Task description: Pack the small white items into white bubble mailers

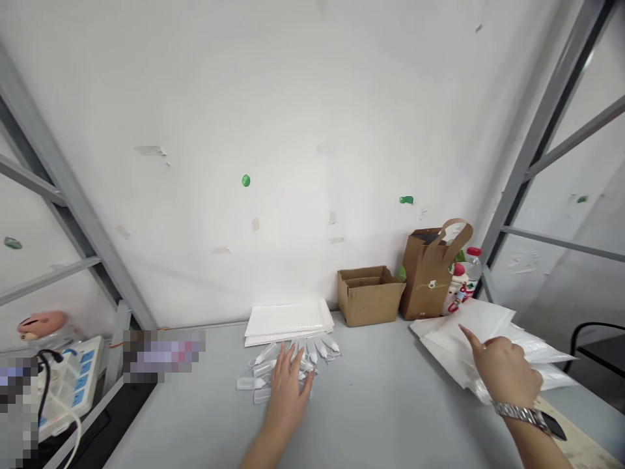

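Several small translucent plastic tubes (264, 369) with narrow ends, a few with thin loops, lie in a loose heap on the grey table (371, 417). My left hand (289, 384) rests over this heap, its fingers spread and touching some tubes. Just behind are flat white padded envelopes (288, 320) in a small stack. My right hand (508, 371), with a watch at the wrist, is at a loose pile of white envelopes (442, 345) on the right. Its thumb sticks out and the other fingers are curled; what lies under them is hidden.
An open cardboard box (370, 306) and a brown paper bag (427, 283) stand against the wall. Beside the bag is a bottle with a red cap (473, 260). A power strip (83, 378) with cables sits far left. Grey metal posts flank the table.
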A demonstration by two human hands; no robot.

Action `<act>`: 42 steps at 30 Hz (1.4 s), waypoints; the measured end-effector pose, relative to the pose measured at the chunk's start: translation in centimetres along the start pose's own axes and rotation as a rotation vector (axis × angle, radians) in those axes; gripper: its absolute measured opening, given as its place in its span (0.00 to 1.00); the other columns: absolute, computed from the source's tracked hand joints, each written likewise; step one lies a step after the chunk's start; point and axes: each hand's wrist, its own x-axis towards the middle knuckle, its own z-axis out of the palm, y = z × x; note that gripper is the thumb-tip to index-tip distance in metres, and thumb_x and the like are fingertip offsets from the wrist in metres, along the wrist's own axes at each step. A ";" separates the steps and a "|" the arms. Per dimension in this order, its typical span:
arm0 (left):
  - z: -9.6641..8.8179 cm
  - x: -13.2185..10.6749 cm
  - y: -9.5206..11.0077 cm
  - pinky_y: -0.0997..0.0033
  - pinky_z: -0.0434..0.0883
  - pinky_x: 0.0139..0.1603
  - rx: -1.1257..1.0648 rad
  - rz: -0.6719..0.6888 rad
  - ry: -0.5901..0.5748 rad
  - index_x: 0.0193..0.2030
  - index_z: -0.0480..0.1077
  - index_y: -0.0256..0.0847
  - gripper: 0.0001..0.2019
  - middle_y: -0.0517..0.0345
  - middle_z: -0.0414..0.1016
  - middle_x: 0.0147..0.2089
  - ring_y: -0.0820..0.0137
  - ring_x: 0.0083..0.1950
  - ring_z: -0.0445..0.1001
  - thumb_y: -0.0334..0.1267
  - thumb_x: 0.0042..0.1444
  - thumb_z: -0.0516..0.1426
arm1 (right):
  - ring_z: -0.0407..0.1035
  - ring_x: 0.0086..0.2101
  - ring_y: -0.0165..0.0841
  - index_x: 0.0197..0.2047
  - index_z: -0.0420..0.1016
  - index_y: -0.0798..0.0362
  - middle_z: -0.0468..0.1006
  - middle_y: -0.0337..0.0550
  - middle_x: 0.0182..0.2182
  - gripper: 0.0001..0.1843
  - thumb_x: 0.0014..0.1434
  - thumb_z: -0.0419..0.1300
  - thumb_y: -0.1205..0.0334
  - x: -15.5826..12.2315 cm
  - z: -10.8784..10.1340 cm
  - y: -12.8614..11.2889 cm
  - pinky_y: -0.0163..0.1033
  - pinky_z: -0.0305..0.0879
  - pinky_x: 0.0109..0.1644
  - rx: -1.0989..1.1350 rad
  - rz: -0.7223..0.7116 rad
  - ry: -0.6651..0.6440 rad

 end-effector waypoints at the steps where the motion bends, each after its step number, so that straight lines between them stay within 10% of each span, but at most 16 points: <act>1: 0.0 0.0 -0.1 0.48 0.56 0.60 -0.007 -0.002 0.005 0.56 0.62 0.42 0.20 0.50 0.60 0.62 0.56 0.67 0.46 0.42 0.57 0.48 | 0.71 0.30 0.51 0.36 0.72 0.66 0.74 0.64 0.30 0.37 0.58 0.40 0.38 0.1 -0.1 0.1 0.47 0.60 0.28 -0.010 0.039 0.002; 6: -0.4 0.2 -0.2 0.49 0.55 0.60 -0.043 -0.043 0.004 0.56 0.61 0.42 0.21 0.50 0.60 0.61 0.57 0.67 0.45 0.44 0.57 0.48 | 0.70 0.35 0.56 0.45 0.67 0.73 0.73 0.73 0.35 0.43 0.52 0.46 0.35 1.3 -0.1 0.2 0.51 0.60 0.31 0.078 0.247 -0.106; 10: -0.8 0.4 -0.1 0.49 0.54 0.61 -0.073 -0.081 -0.012 0.57 0.61 0.42 0.22 0.50 0.60 0.61 0.56 0.67 0.45 0.45 0.57 0.48 | 0.68 0.27 0.47 0.22 0.71 0.55 0.74 0.56 0.22 0.24 0.51 0.52 0.42 2.6 0.2 0.7 0.46 0.59 0.29 0.262 0.228 -0.482; 15: -1.1 0.5 0.2 0.48 0.52 0.62 -0.147 -0.108 -0.029 0.56 0.62 0.41 0.22 0.49 0.60 0.62 0.56 0.67 0.44 0.46 0.56 0.49 | 0.59 0.19 0.34 0.14 0.59 0.50 0.63 0.38 0.13 0.21 0.54 0.52 0.50 1.2 -2.3 -1.9 0.37 0.53 0.23 0.682 0.190 -0.299; 22: -2.5 0.7 1.1 0.51 0.47 0.65 -0.483 -0.182 -0.032 0.56 0.62 0.43 0.23 0.50 0.57 0.64 0.59 0.67 0.44 0.50 0.57 0.48 | 0.55 0.21 0.28 0.23 0.59 0.50 0.60 0.34 0.18 0.14 0.60 0.51 0.57 -5.4 -8.0 -11.0 0.32 0.55 0.24 1.087 -0.553 -0.059; 27: -3.3 0.9 2.1 0.56 0.54 0.63 -1.025 -0.195 -0.147 0.60 0.57 0.43 0.32 0.49 0.55 0.64 0.58 0.64 0.54 0.58 0.51 0.51 | 0.61 0.27 0.31 0.26 0.62 0.51 0.68 0.41 0.24 0.11 0.60 0.48 0.69 -10.9 -6.1 -16.0 0.36 0.58 0.31 1.135 -1.127 -0.038; 34: -3.7 0.5 2.7 0.58 0.57 0.60 -1.001 -0.204 -0.077 0.60 0.55 0.40 0.32 0.47 0.64 0.58 0.57 0.61 0.59 0.54 0.51 0.54 | 0.65 0.27 0.31 0.27 0.65 0.51 0.71 0.40 0.25 0.14 0.63 0.46 0.62 -15.8 -0.6 -17.8 0.35 0.63 0.31 1.168 -0.961 -0.339; 42: -4.3 -0.1 2.8 0.55 0.47 0.65 -0.669 0.088 -0.175 0.66 0.41 0.49 0.34 0.53 0.44 0.68 0.58 0.67 0.44 0.50 0.56 0.51 | 0.71 0.34 0.38 0.35 0.73 0.51 0.78 0.46 0.32 0.14 0.62 0.47 0.59 -15.4 -0.3 -17.1 0.41 0.67 0.36 1.149 -0.875 -0.432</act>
